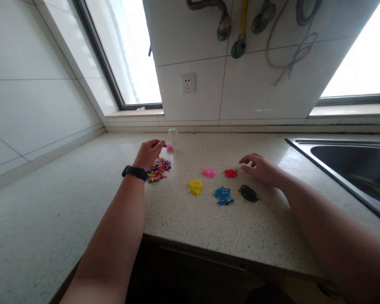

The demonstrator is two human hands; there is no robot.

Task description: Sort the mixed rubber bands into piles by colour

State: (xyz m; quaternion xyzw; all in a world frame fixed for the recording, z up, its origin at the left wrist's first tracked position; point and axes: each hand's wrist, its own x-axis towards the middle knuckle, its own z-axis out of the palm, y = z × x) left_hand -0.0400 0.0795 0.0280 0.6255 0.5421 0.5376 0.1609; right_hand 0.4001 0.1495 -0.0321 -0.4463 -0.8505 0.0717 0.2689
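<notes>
My left hand (150, 153), with a dark band on its wrist, is closed in a pinch beside a small clear container (173, 136). Its fingertips meet a small pink clump (169, 147) at the container's base; what they hold is too small to make out. Just below that hand lies a mixed heap of coloured rubber bands (159, 169). My right hand (258, 169) hovers over the counter with fingers apart and nothing in them. Near it are a red pile (231, 173) and a black pile (248, 193). Pink (208, 172), yellow (195, 187) and blue (223, 196) piles lie between the hands.
A speckled stone counter (177, 219) bears everything, its front edge close to me. At the right is a metal sink (351, 164). A tiled wall behind has a socket (188, 83), pipe fittings (239, 46) and a hanging looped cord (293, 63).
</notes>
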